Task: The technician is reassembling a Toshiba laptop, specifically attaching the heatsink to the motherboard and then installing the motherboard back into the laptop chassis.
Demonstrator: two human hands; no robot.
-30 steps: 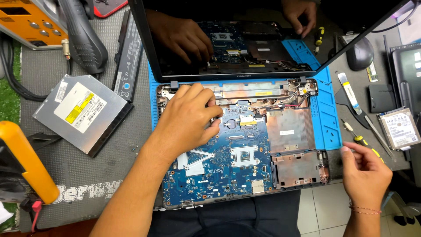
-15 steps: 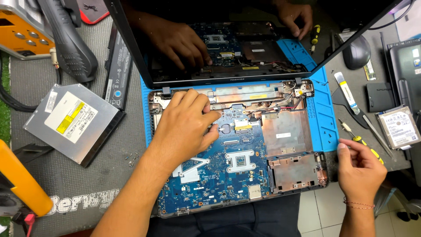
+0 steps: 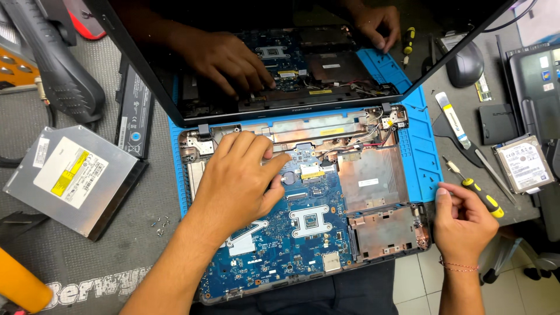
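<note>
On blue repair mat (image 3: 429,154) | left hand (image 3: 236,181) lay flat, fingers spread, on bare laptop motherboard (image 3: 291,233), gripping nothing | right hand (image 3: 464,224) loosely curled at chassis edge (image 3: 424,230), hold unclear | risk: palm pressure or static harming board; loose screws (image 3: 158,224) lost.

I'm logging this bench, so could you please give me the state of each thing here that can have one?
Laptop base: cover off, blue motherboard exposed.
Laptop screen: open, dark, reflecting the hands.
Left hand: flat on the motherboard, fingers spread.
Right hand: curled, empty, at the base's right edge.
Optical drive: removed, lying on the mat.
Battery: removed.
Screwdriver: lying unused.
</note>
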